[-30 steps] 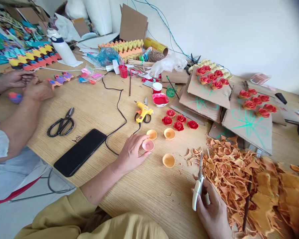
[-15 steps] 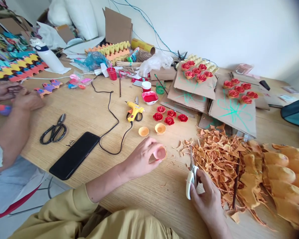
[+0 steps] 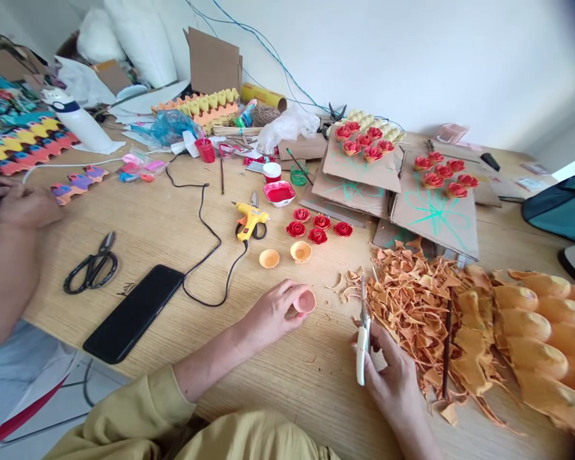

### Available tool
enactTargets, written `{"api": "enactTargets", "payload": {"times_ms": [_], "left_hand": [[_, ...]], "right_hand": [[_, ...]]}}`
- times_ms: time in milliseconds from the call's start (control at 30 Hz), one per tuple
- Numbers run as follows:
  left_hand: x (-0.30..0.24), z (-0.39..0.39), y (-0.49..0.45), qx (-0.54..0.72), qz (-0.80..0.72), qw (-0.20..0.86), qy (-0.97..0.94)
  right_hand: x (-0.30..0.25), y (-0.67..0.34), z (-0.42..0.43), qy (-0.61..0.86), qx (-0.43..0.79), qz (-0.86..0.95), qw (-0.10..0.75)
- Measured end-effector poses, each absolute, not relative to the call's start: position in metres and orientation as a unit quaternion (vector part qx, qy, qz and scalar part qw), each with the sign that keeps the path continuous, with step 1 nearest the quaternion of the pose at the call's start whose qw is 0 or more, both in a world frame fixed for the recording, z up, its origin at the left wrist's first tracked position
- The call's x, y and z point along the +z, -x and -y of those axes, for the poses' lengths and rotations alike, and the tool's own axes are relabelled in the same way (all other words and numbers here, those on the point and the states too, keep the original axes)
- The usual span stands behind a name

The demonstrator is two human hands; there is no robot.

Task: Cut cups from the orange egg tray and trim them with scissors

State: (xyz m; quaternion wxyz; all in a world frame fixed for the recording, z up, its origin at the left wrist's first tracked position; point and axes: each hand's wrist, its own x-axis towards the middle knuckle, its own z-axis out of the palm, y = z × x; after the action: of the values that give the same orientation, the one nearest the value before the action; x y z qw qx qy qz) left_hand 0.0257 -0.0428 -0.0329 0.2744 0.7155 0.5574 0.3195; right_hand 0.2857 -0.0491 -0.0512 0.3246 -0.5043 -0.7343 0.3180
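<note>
Between the thumb and fingers of my left hand is a small orange egg-carton cup, its hollow showing. My right hand grips white-handled scissors, blades pointing away from me and looking nearly closed. Beyond my left hand stand two trimmed cups, one paler and one deeper. Just behind them several red paper roses sit on the table. A heap of orange carton scraps lies right of the scissors, beside an uncut orange egg carton.
A yellow glue gun rests on black scissors, its cord trailing near a black phone. More black scissors lie left. Red paint fills a small dish. Roses stand on cardboard sheets. A co-worker's hands are at far left.
The view has shifted slightly to the right. My left hand has turned the cup a little, and the scissors in my right hand now point more directly away.
</note>
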Motion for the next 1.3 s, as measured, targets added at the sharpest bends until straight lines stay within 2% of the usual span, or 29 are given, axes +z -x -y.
{"api": "enactTargets", "payload": {"times_ms": [67,200,300,433,533,833,1000,1300], "left_hand": [[-0.028,0.041,-0.029,0.359,-0.554,0.321,-0.679],[-0.008,0.040,-0.040,0.424,-0.503,0.505,-0.558],[0.002,0.041,-0.050,0.450,-0.468,0.567,-0.507],[0.001,0.046,-0.058,0.443,-0.476,0.517,-0.558],[-0.003,0.049,-0.059,0.436,-0.497,0.451,-0.599],[0.001,0.048,-0.069,0.409,-0.529,0.345,-0.659],[0.008,0.046,-0.068,0.410,-0.487,0.361,-0.681],[0.012,0.051,-0.064,0.438,-0.470,0.347,-0.684]], "right_hand": [[-0.043,-0.278,0.048,0.514,0.405,0.671,0.348],[-0.028,-0.256,0.043,0.480,0.576,0.528,0.398],[-0.023,-0.240,0.039,0.452,0.632,0.468,0.421],[-0.025,-0.227,0.039,0.435,0.638,0.449,0.450],[-0.029,-0.225,0.041,0.420,0.650,0.443,0.452],[-0.032,-0.233,0.040,0.425,0.648,0.437,0.457],[-0.029,-0.233,0.036,0.382,0.712,0.355,0.470],[-0.026,-0.223,0.045,0.372,0.781,0.265,0.426]]}}
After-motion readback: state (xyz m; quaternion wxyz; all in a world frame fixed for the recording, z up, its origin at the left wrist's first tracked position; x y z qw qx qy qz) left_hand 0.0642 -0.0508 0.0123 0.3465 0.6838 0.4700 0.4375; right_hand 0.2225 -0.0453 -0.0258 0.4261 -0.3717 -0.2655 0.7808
